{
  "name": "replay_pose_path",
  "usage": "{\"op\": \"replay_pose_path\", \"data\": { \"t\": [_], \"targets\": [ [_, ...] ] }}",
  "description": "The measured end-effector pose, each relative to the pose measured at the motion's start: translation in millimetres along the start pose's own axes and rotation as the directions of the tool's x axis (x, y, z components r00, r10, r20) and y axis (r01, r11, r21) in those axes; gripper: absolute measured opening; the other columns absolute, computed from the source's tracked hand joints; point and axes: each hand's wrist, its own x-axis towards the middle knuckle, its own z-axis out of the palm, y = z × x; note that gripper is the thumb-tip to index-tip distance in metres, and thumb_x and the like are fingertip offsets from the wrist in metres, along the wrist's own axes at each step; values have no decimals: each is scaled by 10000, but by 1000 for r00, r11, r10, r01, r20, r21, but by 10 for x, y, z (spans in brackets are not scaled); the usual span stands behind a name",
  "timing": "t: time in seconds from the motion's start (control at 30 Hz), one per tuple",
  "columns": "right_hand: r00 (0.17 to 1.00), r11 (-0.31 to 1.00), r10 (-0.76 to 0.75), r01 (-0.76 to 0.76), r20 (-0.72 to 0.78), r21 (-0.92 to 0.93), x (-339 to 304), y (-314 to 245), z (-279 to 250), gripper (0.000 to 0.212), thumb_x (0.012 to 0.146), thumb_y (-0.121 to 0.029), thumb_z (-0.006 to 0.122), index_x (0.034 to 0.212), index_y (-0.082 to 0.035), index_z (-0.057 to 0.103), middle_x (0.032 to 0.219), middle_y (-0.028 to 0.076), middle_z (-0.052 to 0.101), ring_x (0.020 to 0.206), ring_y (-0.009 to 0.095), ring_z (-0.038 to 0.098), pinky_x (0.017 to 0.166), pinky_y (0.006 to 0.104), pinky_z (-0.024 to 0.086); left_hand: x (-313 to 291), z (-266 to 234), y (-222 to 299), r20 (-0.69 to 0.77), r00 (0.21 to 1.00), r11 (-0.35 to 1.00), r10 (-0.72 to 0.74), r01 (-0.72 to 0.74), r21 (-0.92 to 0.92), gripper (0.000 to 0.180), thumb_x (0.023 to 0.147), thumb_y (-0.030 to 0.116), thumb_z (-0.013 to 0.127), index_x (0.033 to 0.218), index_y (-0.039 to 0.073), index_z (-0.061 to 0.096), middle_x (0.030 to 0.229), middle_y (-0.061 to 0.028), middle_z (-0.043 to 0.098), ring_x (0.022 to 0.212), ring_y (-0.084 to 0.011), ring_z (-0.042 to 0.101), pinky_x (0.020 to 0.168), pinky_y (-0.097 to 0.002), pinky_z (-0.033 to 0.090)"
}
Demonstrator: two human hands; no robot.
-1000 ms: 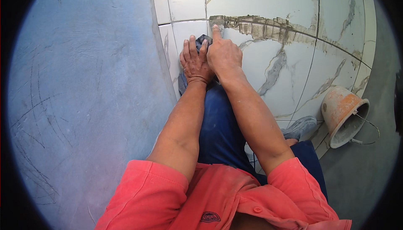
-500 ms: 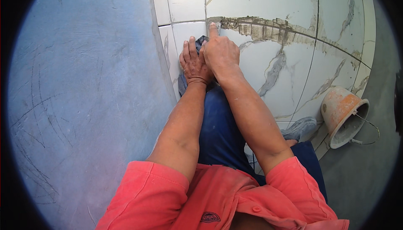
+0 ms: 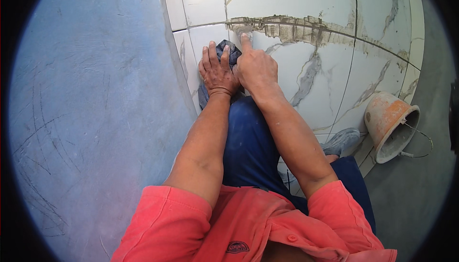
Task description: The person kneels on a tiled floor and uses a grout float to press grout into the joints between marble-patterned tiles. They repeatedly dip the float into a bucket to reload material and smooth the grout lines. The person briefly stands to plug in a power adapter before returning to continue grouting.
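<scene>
Right hand: fingers curled closed around a small tool, handle hidden in the fist; forefinger stretched out along its small, flat, grey scraper blade. Blade lies just beyond that fingertip, against the tile by the joint.

Left hand: just left of the right, palm down, fingers spread over a crumpled dark blue-grey cloth. Seems to lean on it; can't tell from here whether the palm grips any.

Ahead of both hands, a rough band of grey-brown paste along the joint between white, grey-veined, marble-look tiles. Smears spread off to the right of the blade; a short stretch shows left of it too.

Step in hand, my reading: working paste into the joint and drawing the excess off with the blade. Next move would call for the blade held flat, firm fingertip pressure, short strokes across the joint; then wiping the smeared faces, perhaps with the cloth.

Markings: a small dark emblem on the coral-red cotton shirt, below the hands; too small to make out. No lettering noticed on the orange-and-grey, mortar-crusted bucket, tipped over, well right of the right hand.
</scene>
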Motion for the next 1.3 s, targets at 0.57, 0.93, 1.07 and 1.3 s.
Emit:
{"op": "replay_pose_path", "data": {
  "t": [0.57,0.93,1.07,1.3],
  "targets": [
    [997,998,57,-56,-53,12,-61,294,-60,672,930,-146,528,1584,-122,377,927,228,741,893,415,732,834,520,572,15,-114,77,26,1000,1000,18,-18,-5,740,772,348,661,1461,205,429,1627,-175,275,1517,-392,211,1191,-551,203],
    [994,996,76,-72,-76,57,-93,508,-24,610,960,-162,458,1567,-127,409,950,244,733,906,424,728,856,525,563,-1,-35,70,46,999,1000,6,-7,16,765,771,368,665,1479,241,405,1635,-165,269,1518,-383,221,1184,-549,213],
    [986,995,99,-96,-135,34,68,507,-69,602,954,-158,468,1554,-122,428,936,257,729,884,432,727,845,531,564,37,-52,74,14,1000,1000,19,-19,23,749,775,367,652,1473,244,409,1626,-162,287,1510,-381,238,1180,-551,222],
    [981,989,134,-123,-143,81,1,570,-198,581,957,-155,457,1537,-111,450,925,256,733,898,427,727,855,528,563,37,-68,112,19,999,1000,27,-27,6,720,788,344,652,1462,206,442,1625,-158,281,1515,-380,226,1186,-558,218]
  ]
}}
